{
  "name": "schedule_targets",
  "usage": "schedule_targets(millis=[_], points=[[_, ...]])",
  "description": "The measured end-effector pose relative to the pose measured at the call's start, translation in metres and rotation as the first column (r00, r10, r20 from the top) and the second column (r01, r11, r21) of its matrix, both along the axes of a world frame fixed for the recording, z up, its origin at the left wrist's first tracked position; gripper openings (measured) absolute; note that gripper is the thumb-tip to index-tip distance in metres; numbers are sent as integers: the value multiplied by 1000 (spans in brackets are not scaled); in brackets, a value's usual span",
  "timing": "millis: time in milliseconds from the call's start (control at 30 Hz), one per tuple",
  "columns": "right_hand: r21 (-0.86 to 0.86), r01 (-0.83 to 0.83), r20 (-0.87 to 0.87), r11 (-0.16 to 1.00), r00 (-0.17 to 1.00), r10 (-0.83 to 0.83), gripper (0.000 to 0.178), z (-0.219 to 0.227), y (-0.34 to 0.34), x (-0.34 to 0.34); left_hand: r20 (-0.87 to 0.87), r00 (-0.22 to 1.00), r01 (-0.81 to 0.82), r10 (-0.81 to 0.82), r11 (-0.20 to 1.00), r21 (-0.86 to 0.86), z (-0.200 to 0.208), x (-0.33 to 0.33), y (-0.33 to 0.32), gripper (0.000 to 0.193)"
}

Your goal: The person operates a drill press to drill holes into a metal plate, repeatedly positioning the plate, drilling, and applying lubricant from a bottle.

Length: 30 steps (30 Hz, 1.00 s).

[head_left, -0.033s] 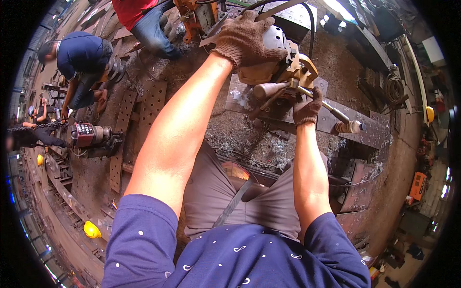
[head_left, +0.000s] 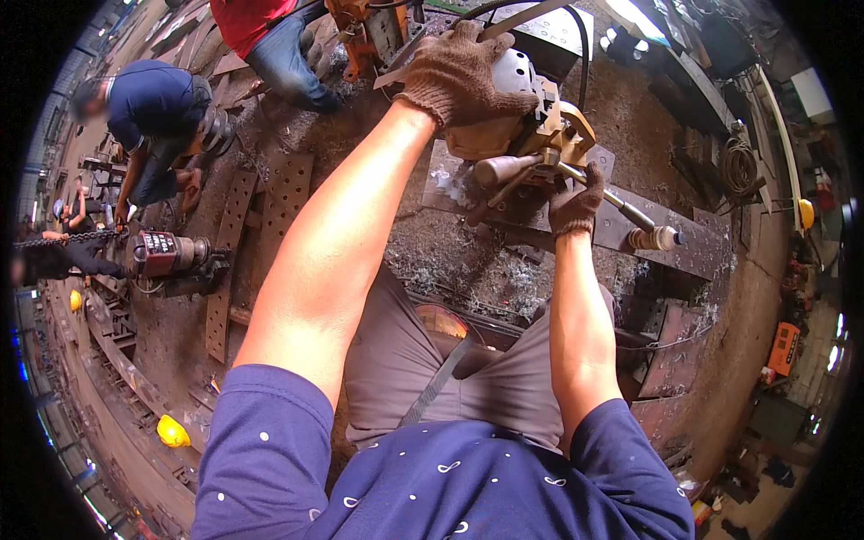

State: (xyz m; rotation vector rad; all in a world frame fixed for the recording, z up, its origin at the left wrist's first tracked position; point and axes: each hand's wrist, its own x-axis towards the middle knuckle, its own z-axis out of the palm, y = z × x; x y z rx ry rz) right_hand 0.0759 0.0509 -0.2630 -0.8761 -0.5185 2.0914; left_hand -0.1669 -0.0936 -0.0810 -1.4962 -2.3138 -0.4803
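A tan magnetic drill (head_left: 479,141) with a pale perforated motor end (head_left: 514,72) stands on a steel plate (head_left: 697,229) ahead of me. My left hand (head_left: 459,76), in a brown knitted glove, is wrapped over the motor from above. On the drill's right side, the gloved fingers of my right hand (head_left: 576,205) close around a feed lever (head_left: 633,212) near its hub. Another lever grip (head_left: 500,169) points toward the left. The bit and the drill's base are hidden behind the housing and hands. A small ribbed cylinder with a dark end (head_left: 655,238) is beside the lever's tip.
Metal shavings (head_left: 517,279) litter the ground before my knees. Perforated steel plates (head_left: 229,270) lie to the left, near another red machine (head_left: 160,252). One co-worker in blue (head_left: 153,99) bends there; another in red (head_left: 241,22) crouches farther back. A black cable (head_left: 585,54) arches behind the drill.
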Motion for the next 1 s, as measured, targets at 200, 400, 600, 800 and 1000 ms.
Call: schedule_targets(millis=[200,400,600,800,1000], points=[[-36,71,17,997,997,-70,57,16,-2,-16,12,1000,13,-14,999,49,2,-8,3,104],[-25,99,-8,995,995,-99,54,25,-4,-17,0,1000,-1,1,998,61,1,-5,3,106],[11,145,14,989,989,-146,48,18,1,-16,55,998,5,-7,999,33,7,-3,5,106],[-11,82,26,997,996,-82,54,21,-3,-17,50,999,-10,9,1000,13,8,-2,2,107],[13,71,60,997,996,-71,59,26,-3,-16,22,1000,1,-2,999,43,5,-1,2,106]])
